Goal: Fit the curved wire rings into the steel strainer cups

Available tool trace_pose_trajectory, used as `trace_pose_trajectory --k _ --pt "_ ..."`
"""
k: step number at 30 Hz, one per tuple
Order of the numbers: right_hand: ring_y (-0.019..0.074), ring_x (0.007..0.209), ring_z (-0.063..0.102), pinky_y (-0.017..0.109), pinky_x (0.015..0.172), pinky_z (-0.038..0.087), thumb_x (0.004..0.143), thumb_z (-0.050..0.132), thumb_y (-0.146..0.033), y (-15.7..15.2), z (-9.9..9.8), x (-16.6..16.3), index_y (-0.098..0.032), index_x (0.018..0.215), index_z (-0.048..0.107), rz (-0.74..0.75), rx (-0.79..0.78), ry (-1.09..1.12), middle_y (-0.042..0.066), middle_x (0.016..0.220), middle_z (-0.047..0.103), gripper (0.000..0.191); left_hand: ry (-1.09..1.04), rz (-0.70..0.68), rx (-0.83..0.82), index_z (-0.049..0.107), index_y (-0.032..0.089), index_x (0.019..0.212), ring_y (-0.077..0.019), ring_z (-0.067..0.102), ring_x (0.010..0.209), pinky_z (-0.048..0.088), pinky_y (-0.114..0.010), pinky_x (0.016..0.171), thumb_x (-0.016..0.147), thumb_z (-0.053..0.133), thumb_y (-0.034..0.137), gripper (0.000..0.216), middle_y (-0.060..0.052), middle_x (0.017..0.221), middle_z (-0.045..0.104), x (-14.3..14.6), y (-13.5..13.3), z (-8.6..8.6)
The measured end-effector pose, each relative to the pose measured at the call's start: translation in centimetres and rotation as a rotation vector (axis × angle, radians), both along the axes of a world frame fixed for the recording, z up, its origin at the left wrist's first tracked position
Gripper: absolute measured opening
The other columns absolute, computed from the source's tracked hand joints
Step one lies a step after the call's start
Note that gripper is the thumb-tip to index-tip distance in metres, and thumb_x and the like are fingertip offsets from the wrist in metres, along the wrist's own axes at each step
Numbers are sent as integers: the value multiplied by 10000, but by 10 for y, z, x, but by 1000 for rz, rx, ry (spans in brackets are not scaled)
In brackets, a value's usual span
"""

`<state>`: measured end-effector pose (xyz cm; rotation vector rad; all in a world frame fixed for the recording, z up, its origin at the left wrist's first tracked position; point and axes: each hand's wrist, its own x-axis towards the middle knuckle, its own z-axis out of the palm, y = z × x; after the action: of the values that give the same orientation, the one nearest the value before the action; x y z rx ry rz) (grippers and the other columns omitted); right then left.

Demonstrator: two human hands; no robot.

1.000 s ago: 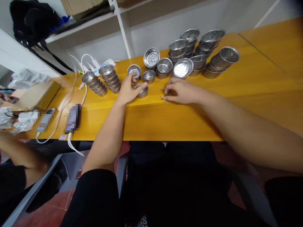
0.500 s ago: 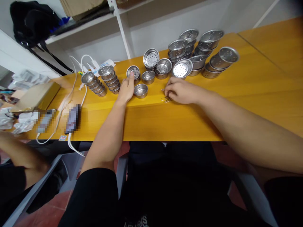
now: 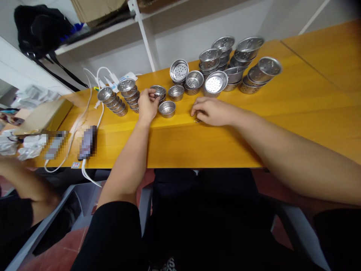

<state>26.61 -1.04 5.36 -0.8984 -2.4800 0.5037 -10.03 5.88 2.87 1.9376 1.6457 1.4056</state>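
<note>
My left hand point(image 3: 147, 104) is closed on a small perforated steel cup point(image 3: 159, 90) at the middle of the yellow table point(image 3: 197, 139). Just right of that hand stands another small steel cup point(image 3: 167, 108), untouched. My right hand point(image 3: 213, 111) lies palm down with its fingers curled over small metal wire clips point(image 3: 196, 120), which are mostly hidden under it. A third cup point(image 3: 176, 92) stands behind, between the two hands.
Two leaning rows of nested steel cups point(image 3: 120, 98) lie left of my left hand. Stacks of larger perforated steel bowls point(image 3: 239, 66) crowd the back of the table. White cables point(image 3: 84, 113), a power adapter point(image 3: 87, 142) and a cardboard box point(image 3: 42, 114) sit at left. Another person's arm point(image 3: 25, 184) is at lower left.
My left hand let go of the near cup, reached back and closed on the perforated cup behind it. My right hand slid slightly left and flattened over the clips.
</note>
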Motion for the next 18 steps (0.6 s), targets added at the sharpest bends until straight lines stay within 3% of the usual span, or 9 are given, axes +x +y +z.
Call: trace_pose_trajectory --k 2,5,10,12,14,16,18 --pt "373 1155 849 562 1149 692 1001 731 -230 1 0 -1 -288 1094 877 -2 12 -19 124 1218 886 183 -23 -11 5 809 229 1239 -184 730 915 754 -466 1065 985 950 70 331 -53 1138 795 -1 2 -1" --pt "373 1057 835 568 1065 684 974 732 -221 6 -4 2 -295 974 813 -37 29 -55 114 1098 882 110 -39 -27 33 804 251 1234 -192 732 923 748 -461 1038 1031 983 178 280 -51 1119 780 -3 5 -3" --pt "383 959 797 581 970 656 951 846 -295 10 -7 8 -313 856 740 -112 14 -43 105 955 846 144 -31 -63 126 789 293 1263 -262 777 1127 748 -490 1085 1164 946 578 340 -97 1242 782 1 -6 9" --pt "413 1035 822 616 1040 673 1014 856 -356 3 -2 4 -304 1014 836 -157 32 57 130 1068 874 55 -2 -112 140 792 304 1289 -281 787 1205 754 -493 1108 1179 898 716 439 -111 1315 794 9 -22 21" --pt "434 1119 839 652 1108 688 1098 826 -419 -9 5 -3 -286 1393 889 -206 56 191 166 1325 887 329 66 -200 148 809 313 1309 -299 801 1244 759 -510 1140 1166 877 793 506 -113 1348 810 20 -42 35" --pt "442 1199 838 676 1172 697 1147 826 -496 -20 13 -10 -314 1723 782 -225 67 303 175 1576 823 606 153 -312 156 831 315 1314 -320 814 1252 756 -561 1192 1163 854 819 527 -116 1354 828 34 -61 46" --pt "469 1318 817 708 1256 681 1164 846 -564 -27 19 -13 -360 1803 739 -216 70 358 166 1648 777 679 224 -390 150 848 317 1303 -347 822 1279 743 -622 1249 1165 834 832 533 -122 1347 841 45 -75 53"
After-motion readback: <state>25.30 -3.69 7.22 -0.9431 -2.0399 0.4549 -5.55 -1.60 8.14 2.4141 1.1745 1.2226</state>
